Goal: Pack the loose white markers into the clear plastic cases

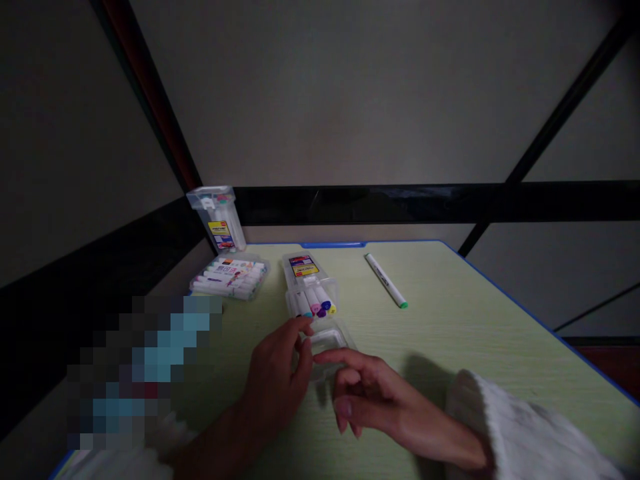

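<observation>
A clear plastic marker case [295,280] lies on its side in the middle of the table, its hinged lid [345,333] swung back toward me. Several white markers [314,297] with blue, purple, pink, yellow and teal ends show at its mouth. My left hand [280,357] is at the lid's left side, index finger and thumb apart, with nothing seen between them. From the right, my right hand [373,393] reaches its extended index finger to the lid's near part; its other fingers are loosely bent and hold nothing. Whether either fingertip presses on the lid I cannot tell.
A single white marker with green ends [386,281] lies right of the case. At the back left a second clear case [220,220] stands upright, and a flat pack of markers [230,277] lies before it. A blue edge borders the pale green table [450,320]; a wall panel rises behind.
</observation>
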Action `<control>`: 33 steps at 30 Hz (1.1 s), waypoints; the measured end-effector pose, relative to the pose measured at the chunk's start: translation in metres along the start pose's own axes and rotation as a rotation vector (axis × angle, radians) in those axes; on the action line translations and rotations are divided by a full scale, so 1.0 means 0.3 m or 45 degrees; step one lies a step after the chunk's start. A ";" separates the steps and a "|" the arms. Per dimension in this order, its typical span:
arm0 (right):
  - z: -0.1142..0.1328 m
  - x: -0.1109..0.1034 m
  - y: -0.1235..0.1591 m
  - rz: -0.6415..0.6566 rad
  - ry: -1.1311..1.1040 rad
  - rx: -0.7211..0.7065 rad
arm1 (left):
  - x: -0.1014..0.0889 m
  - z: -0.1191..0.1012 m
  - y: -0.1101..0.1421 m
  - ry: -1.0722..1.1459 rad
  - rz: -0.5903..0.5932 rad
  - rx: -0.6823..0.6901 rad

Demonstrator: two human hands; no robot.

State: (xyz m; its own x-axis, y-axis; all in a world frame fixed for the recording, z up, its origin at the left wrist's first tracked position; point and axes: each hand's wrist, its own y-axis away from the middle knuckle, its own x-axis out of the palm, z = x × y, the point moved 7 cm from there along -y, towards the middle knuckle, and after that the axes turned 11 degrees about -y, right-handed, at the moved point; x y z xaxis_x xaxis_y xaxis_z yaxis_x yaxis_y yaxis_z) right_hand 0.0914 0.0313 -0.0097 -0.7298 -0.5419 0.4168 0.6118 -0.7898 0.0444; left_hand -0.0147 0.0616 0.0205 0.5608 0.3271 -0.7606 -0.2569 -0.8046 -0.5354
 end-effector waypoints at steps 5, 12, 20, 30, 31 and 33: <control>0.000 0.000 0.001 -0.006 0.020 -0.003 | 0.003 -0.004 -0.002 0.021 -0.015 0.051; -0.002 -0.002 0.001 -0.006 0.018 -0.009 | -0.004 -0.008 -0.003 0.028 -0.023 0.071; 0.003 0.003 0.001 0.002 0.030 0.009 | -0.009 -0.024 0.000 0.025 -0.054 0.132; 0.011 0.005 -0.002 0.008 0.027 -0.016 | -0.050 -0.071 0.013 0.096 -0.206 0.354; 0.012 0.005 -0.002 0.007 0.030 -0.020 | -0.052 -0.073 0.014 0.096 -0.208 0.366; 0.015 0.002 -0.002 -0.005 0.036 -0.034 | -0.052 -0.080 0.017 0.097 -0.195 0.397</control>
State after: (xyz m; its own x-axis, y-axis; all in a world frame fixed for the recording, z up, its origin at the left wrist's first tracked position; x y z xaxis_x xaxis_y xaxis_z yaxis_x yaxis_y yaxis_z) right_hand 0.0920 0.0328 -0.0055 -0.7408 -0.5464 0.3907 0.6008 -0.7991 0.0214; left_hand -0.0059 0.0406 0.0386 0.6658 0.3849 -0.6393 -0.3861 -0.5554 -0.7365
